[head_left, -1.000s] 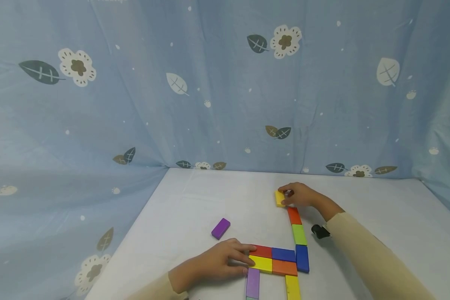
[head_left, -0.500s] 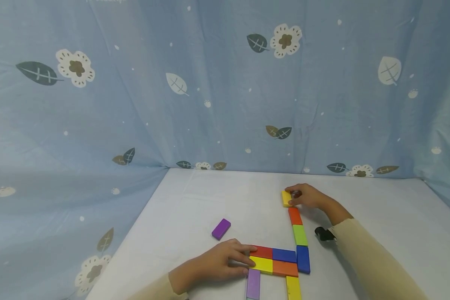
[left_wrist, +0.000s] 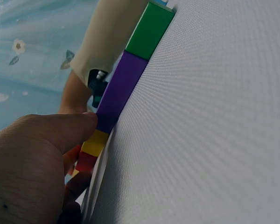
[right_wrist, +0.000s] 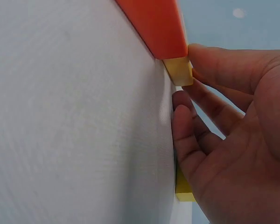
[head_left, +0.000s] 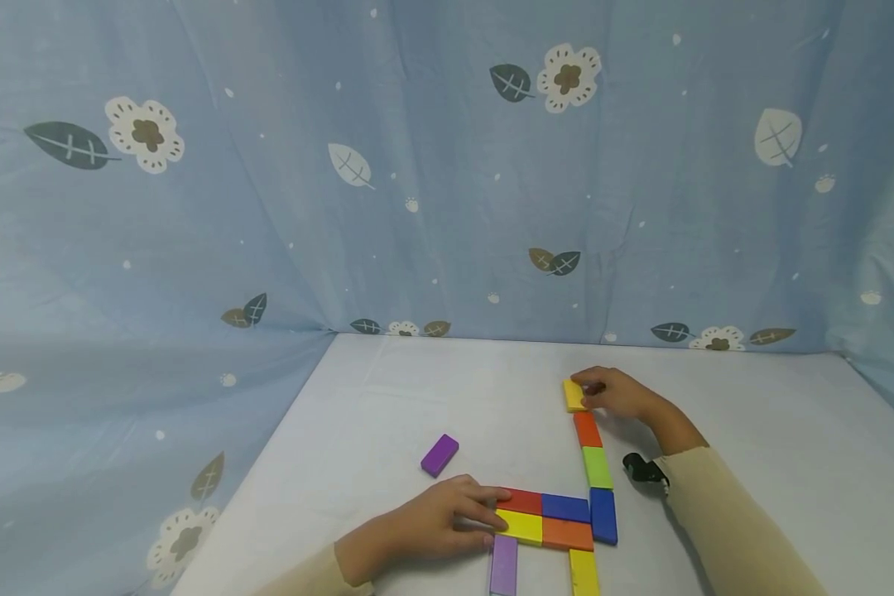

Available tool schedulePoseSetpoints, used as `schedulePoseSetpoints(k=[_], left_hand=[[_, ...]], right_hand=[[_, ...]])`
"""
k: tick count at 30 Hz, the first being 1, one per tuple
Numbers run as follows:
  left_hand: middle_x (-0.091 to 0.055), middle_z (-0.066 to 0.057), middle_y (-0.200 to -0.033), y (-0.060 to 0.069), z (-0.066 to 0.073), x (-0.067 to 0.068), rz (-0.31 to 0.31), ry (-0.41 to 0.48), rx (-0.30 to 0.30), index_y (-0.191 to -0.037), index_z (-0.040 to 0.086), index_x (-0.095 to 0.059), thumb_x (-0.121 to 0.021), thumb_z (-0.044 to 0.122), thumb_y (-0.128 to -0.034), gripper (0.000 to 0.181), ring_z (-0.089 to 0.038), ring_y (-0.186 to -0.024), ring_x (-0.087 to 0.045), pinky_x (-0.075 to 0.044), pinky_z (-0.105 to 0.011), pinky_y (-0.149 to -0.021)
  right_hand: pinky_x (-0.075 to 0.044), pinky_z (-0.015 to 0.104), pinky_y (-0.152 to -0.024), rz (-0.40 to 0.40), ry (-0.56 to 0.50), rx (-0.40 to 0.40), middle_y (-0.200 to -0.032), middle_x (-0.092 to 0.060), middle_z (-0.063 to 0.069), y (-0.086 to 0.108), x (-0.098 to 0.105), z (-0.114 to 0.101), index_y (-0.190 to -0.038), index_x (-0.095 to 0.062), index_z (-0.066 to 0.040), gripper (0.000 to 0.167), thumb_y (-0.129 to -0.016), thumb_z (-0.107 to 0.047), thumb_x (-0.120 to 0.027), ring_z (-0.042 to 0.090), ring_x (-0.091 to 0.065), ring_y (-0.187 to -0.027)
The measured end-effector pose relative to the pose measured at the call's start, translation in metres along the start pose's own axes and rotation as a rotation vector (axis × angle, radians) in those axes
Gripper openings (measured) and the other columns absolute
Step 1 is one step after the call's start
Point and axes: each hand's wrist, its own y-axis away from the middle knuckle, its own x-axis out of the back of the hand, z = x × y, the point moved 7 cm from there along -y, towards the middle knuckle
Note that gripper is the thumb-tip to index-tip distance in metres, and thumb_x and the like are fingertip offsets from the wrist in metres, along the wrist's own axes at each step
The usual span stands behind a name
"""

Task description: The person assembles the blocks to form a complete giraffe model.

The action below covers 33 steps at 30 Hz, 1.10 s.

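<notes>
My right hand pinches a yellow block at the far end of a column of an orange block, a lime block and a blue block. In the right wrist view, the thumb meets one end of that yellow block, beside the orange block. My left hand rests its fingertips on a red block and a yellow block. Another blue block and orange block adjoin these. The left thumb touches a purple block.
A loose purple block lies left of the pattern on the white table. A yellow block and a lilac block extend toward the near edge. A green block follows the purple one. Blue patterned cloth hangs behind.
My right hand has shifted the yellow block to the right, bringing it close to the far end of the orange block. My left hand has stayed in place.
</notes>
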Motion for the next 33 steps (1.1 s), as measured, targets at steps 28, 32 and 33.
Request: schedulePoseSetpoints(k=[28,32,33], left_hand=[[-0.043,0.022,-0.144,0.001,0.000,-0.002,0.000,0.015,0.013,-0.123,0.035,-0.068,-0.056,0.043,-0.0972,0.030,0.004,-0.107,-0.046,-0.041,-0.017,-0.087],[-0.043,0.022,-0.143,0.001,-0.001,-0.001,0.004,0.006,0.012,-0.123,0.034,-0.068,-0.057,0.043,-0.0970,0.029,0.004,-0.109,-0.046,-0.041,-0.017,-0.088],[-0.044,0.021,-0.143,0.001,-0.001,-0.001,0.005,0.003,0.010,-0.123,0.034,-0.068,-0.057,0.042,-0.0970,0.029,0.003,-0.109,-0.046,-0.041,-0.018,-0.088]], right_hand=[[-0.045,0.054,-0.093,0.094,-0.032,-0.011,-0.123,-0.059,0.020,0.008,0.001,0.013,-0.136,-0.055,-0.001,0.047,-0.091,-0.011,-0.066,0.034,-0.055,-0.108],[-0.044,0.054,-0.093,0.098,-0.043,0.009,-0.123,-0.059,0.020,0.008,0.001,0.014,-0.135,-0.055,-0.001,0.047,-0.091,-0.011,-0.066,0.034,-0.055,-0.109],[-0.044,0.054,-0.093,0.098,-0.044,0.013,-0.123,-0.059,0.020,0.008,0.001,0.013,-0.135,-0.055,-0.001,0.047,-0.091,-0.011,-0.066,0.034,-0.055,-0.109]])
